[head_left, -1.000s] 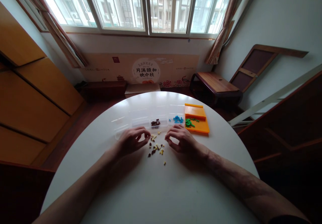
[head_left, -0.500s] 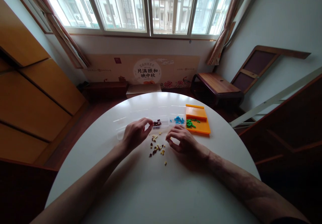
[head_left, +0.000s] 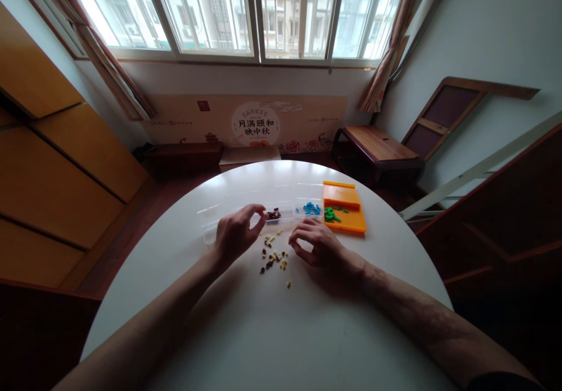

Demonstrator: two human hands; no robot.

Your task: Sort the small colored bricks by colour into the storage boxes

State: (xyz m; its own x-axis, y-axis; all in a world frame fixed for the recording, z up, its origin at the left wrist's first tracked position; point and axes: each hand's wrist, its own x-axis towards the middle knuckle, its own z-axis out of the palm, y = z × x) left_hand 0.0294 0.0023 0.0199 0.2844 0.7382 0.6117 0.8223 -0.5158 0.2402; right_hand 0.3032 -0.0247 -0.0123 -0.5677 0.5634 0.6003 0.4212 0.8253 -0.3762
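Observation:
My left hand (head_left: 238, 229) is closed in a pinch at the edge of a clear plastic tray section holding dark brown toy bricks (head_left: 274, 215). Whatever its fingertips hold, if anything, is too small to make out. My right hand (head_left: 318, 242) also pinches, thumb against forefinger, just right of a loose scatter of small cream, yellow and brown bricks (head_left: 276, 256). I cannot see what lies between those fingertips. Beyond the right hand are blue bricks (head_left: 311, 208) in another clear section, and green bricks (head_left: 332, 215) in an orange box (head_left: 351, 225).
A round white table (head_left: 246, 332) carries everything. Clear plastic compartments (head_left: 211, 212) extend left behind my left hand. Past the table stand a low wooden side table (head_left: 377, 145) at right and orange-brown cabinets (head_left: 65, 168) at left. A window (head_left: 259, 16) is ahead.
The view has shifted very slightly. Both hands keep their pinches in nearly the same places, and the bricks lie as before.

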